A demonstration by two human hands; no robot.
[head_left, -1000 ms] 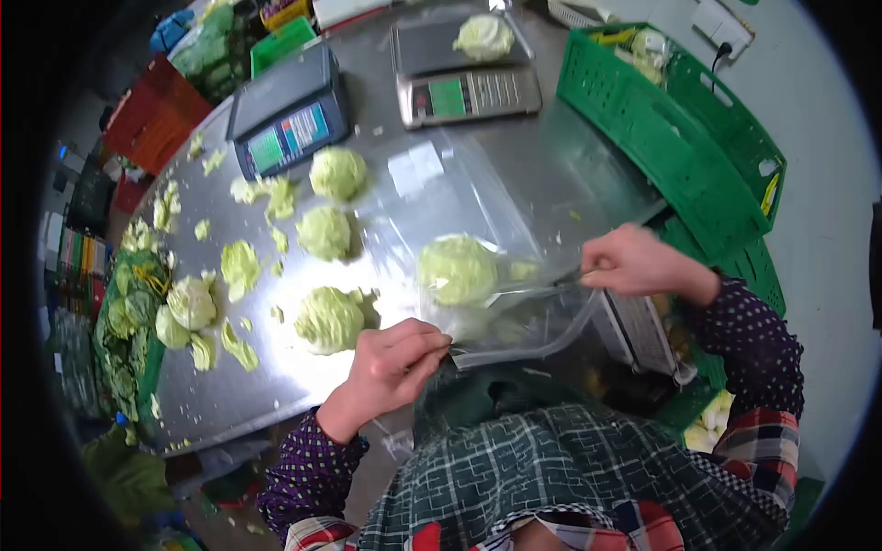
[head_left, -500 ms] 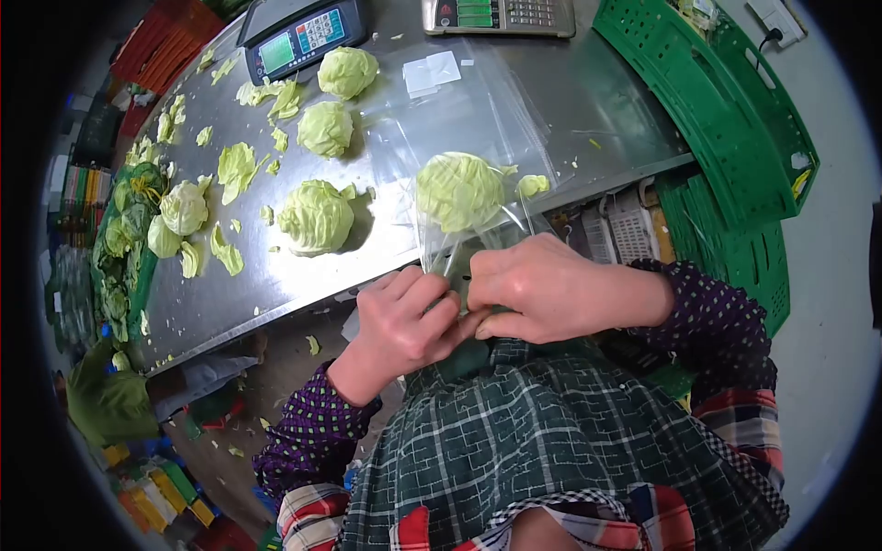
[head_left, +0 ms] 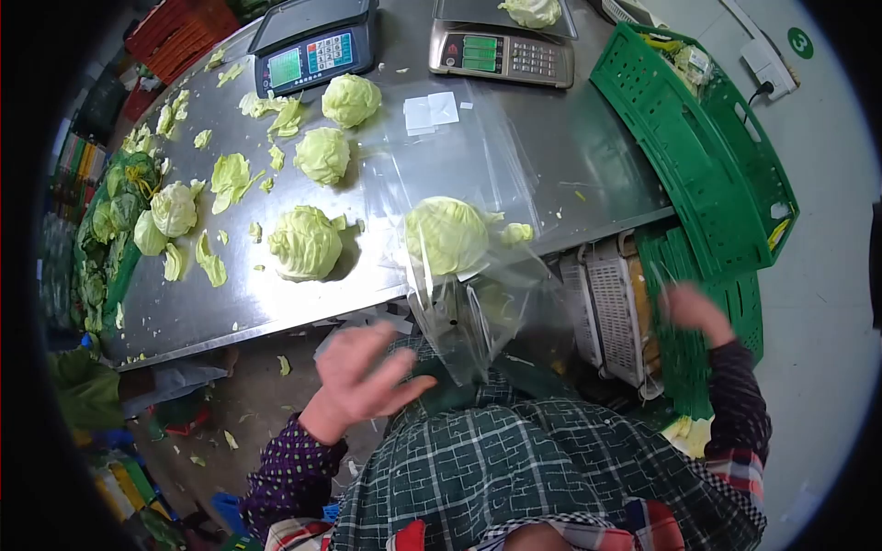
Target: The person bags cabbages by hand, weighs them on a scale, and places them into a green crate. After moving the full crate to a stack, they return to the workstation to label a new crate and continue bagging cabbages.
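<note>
A cabbage (head_left: 446,235) in a clear plastic bag (head_left: 473,321) sits at the table's front edge, the bag's mouth hanging over it toward my apron. Just left of the hanging bag is my left hand (head_left: 363,372), fingers spread and holding nothing. Far to the right, my right hand (head_left: 695,310) is smeared by motion in front of stacked green crates (head_left: 684,340); its fingers cannot be made out. More clear bags (head_left: 441,156) lie flat behind the cabbage, with white labels (head_left: 431,112) on them. A loose cabbage (head_left: 305,242) rests to the left.
Two scales, one dark (head_left: 312,60) and one silver (head_left: 501,57), stand at the back. Cabbages and torn leaves (head_left: 231,179) cover the left side of the steel table (head_left: 230,298). A green crate (head_left: 698,156) stands at right; a white basket (head_left: 616,312) is below the edge.
Both hands have let go of the bag's mouth, which now hangs loose. My left hand has opened and moved slightly left and down; my right hand has swung far right. The view has shifted.
</note>
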